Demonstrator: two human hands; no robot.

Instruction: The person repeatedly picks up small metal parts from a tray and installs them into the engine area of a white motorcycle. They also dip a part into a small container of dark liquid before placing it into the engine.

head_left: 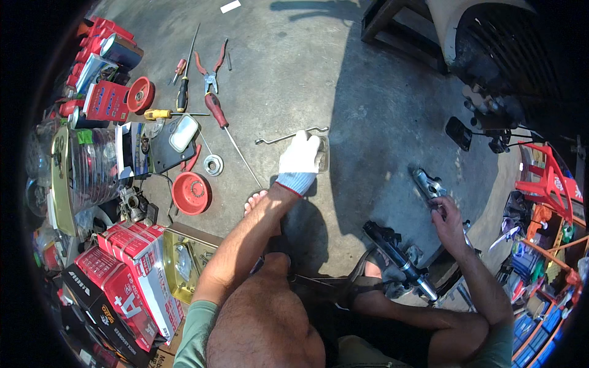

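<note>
Our left hand: gloved, at a clear container near the wrench; we cannot tell its grip.
Our right hand: bare, pinching the near end of a silver metal part.

shows a grey concrete floor, partly sunlit, partly shaded. bears, toward the left, red-handled pliers, a long red-handled screwdriver, a metal ring and a round red bowl. carries a double-ended wrench near the middle.
</note>
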